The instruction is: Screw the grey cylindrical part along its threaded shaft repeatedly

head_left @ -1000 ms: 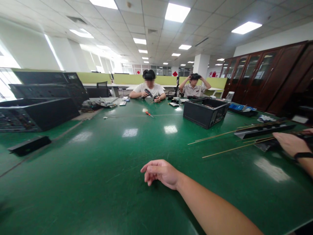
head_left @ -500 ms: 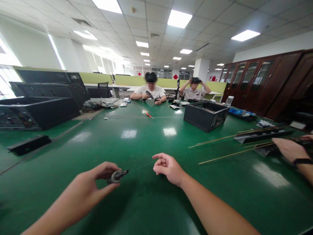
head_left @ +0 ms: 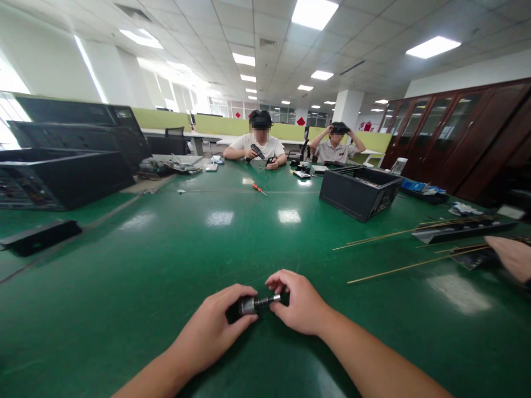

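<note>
Low in the middle of the view, my left hand [head_left: 219, 323] is closed around a dark cylindrical tool with a silver collar [head_left: 248, 305]. Out of the collar a thin ribbed shaft [head_left: 263, 301] points right and ends in a shiny metal tip. Most of the tool's body is hidden in my left palm. My right hand [head_left: 301, 301] is curved about the tip, its thumb and fingers apart. Whether a finger touches the tip I cannot tell. Both hands are above the green tabletop [head_left: 174, 249].
An orange screwdriver [head_left: 259, 189] lies further back. A black computer case [head_left: 359, 190] stands right of it; another case [head_left: 70, 179] is at left. Thin brass-coloured rods [head_left: 385, 273] lie at right near a co-worker's hand [head_left: 508, 255]. Across the table sit two people, one [head_left: 259, 143] holding a power drill.
My left hand has moved right with the tool, now seen side-on. My right hand has come down around its tip. The view has shifted slightly.
</note>
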Motion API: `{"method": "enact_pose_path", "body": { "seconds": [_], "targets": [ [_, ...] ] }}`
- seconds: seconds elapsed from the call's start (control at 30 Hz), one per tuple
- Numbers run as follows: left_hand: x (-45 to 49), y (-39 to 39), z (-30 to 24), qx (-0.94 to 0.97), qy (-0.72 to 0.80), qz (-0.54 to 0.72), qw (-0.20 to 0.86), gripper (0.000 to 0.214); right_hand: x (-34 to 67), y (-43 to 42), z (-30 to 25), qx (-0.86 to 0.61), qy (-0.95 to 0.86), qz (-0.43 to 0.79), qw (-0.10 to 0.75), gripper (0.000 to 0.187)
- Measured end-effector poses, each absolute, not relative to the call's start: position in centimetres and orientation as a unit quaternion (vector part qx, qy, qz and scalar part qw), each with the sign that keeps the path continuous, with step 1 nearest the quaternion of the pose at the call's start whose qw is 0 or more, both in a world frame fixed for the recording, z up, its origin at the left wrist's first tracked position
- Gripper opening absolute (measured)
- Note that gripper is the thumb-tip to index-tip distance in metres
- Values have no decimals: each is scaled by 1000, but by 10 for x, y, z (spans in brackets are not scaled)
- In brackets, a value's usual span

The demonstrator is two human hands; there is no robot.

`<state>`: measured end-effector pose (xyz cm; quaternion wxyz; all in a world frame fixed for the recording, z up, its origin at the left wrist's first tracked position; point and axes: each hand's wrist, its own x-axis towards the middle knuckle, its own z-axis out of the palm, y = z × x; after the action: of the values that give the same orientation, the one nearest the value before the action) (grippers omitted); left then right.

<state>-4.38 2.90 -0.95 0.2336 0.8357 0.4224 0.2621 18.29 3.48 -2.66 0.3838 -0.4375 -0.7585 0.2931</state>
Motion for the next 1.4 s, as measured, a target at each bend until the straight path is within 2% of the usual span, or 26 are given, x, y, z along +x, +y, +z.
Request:
{"method": "enact_pose_path", "body": {
  "seconds": [0.73, 1.4],
  "targets": [
    [-35, 24, -9, 817, 410, 327, 241, 17, 174, 23, -21, -442, -756, 300, 378, 11],
    [-33, 22, -10, 808, 426, 329, 238, 17, 176, 23, -20, -446, -764, 282, 370, 7]
  ]
}}
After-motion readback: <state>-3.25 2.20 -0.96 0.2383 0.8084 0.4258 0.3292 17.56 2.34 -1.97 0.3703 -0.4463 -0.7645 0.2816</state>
